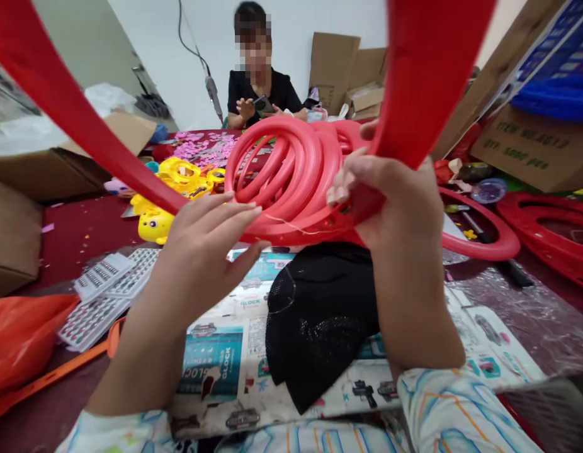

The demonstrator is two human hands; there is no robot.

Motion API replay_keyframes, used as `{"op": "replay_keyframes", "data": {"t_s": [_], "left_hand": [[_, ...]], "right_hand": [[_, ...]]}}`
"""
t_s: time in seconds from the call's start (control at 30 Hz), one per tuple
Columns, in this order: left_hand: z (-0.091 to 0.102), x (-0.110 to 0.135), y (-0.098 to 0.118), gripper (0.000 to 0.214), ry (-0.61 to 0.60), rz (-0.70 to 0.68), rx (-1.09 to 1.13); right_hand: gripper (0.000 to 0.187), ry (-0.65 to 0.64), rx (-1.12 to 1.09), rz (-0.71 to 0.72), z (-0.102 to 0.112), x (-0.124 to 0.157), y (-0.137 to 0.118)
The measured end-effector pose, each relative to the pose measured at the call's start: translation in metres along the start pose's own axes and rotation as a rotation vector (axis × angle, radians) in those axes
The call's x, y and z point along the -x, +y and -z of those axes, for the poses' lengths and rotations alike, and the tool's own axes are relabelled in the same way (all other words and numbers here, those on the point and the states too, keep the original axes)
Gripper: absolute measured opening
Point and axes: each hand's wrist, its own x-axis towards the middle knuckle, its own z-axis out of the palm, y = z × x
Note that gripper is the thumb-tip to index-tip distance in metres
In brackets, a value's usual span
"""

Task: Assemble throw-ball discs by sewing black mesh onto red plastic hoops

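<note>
A large red plastic ring [430, 69] stands raised in front of me, its upper part outside the view. My right hand [398, 195] is wrapped around its right side. My left hand [204, 251] rests against its lower left, fingers stretched and thumb apart. A thin pale strand [303, 228] runs across the ring's lower edge between the hands; I cannot tell whether it is attached. Just beyond lies a heap of pinkish-red ribbed rings [291, 170]. Below the hands a black cloth [324, 308] with shiny dots lies on printed sheets [216, 358].
Yellow toy parts [178, 176] and pink pieces [206, 148] lie beyond my left hand. White trays of small parts [116, 292] are at left, more red rings [551, 233] at right. Cardboard boxes [539, 145] flank the table. A person [263, 91] opposite holds a phone.
</note>
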Motion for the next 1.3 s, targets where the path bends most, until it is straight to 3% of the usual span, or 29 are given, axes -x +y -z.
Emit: {"op": "replay_keyframes", "data": {"t_s": [0.1, 0.17, 0.2, 0.27, 0.37, 0.4, 0.47, 0.63, 0.8, 0.93, 1.0, 1.1, 1.2, 1.3], "left_hand": [[-0.001, 0.003, -0.011, 0.018, 0.188, -0.104, -0.084], [-0.002, 0.002, -0.008, 0.012, 0.334, -0.146, -0.044], [-0.003, 0.001, -0.005, 0.009, 0.343, -0.141, 0.028], [-0.007, -0.003, 0.001, 0.007, 0.153, -0.023, 0.274], [-0.021, -0.009, -0.006, 0.015, -0.392, 0.341, 0.635], [-0.028, -0.010, -0.013, 0.020, -0.509, 0.439, 0.701], [-0.042, -0.009, -0.033, 0.027, -0.566, 0.532, 0.787], [-0.071, 0.000, -0.084, 0.048, -0.441, 0.761, 1.120], [-0.082, 0.008, -0.109, 0.069, -0.193, 0.897, 1.516], [-0.089, -0.001, -0.117, 0.040, -0.043, 1.005, 1.669], [-0.090, -0.016, -0.119, 0.024, 0.032, 1.020, 1.708], [-0.078, -0.045, -0.115, 0.018, 0.118, 0.988, 1.752], [-0.054, -0.068, -0.100, 0.022, 0.061, 0.925, 1.780], [-0.033, -0.075, -0.073, 0.026, -0.148, 0.846, 1.785]], "right_hand": [[0.020, 0.084, 0.028, 0.075, 0.004, -0.005, -0.007], [0.021, 0.156, 0.026, 0.119, 0.005, -0.007, -0.013], [0.021, 0.188, 0.017, 0.140, 0.006, -0.009, -0.016], [0.018, 0.252, -0.002, 0.191, 0.008, -0.010, -0.020], [0.014, 0.324, -0.031, 0.234, 0.014, -0.012, -0.026], [0.015, 0.342, -0.044, 0.237, 0.017, -0.013, -0.028], [0.020, 0.364, -0.065, 0.221, 0.023, -0.014, -0.032], [0.017, 0.342, -0.055, 0.169, 0.037, -0.018, -0.040], [0.019, 0.297, -0.076, 0.241, 0.039, -0.020, -0.035], [0.026, 0.244, -0.087, 0.166, 0.035, -0.016, -0.036], [0.029, 0.194, -0.113, 0.110, 0.033, -0.012, -0.039], [0.025, 0.120, -0.143, 0.035, 0.029, -0.006, -0.040], [0.018, 0.040, -0.131, -0.055, 0.026, -0.001, -0.039], [0.019, -0.021, -0.102, -0.136, 0.025, 0.001, -0.035]]}}
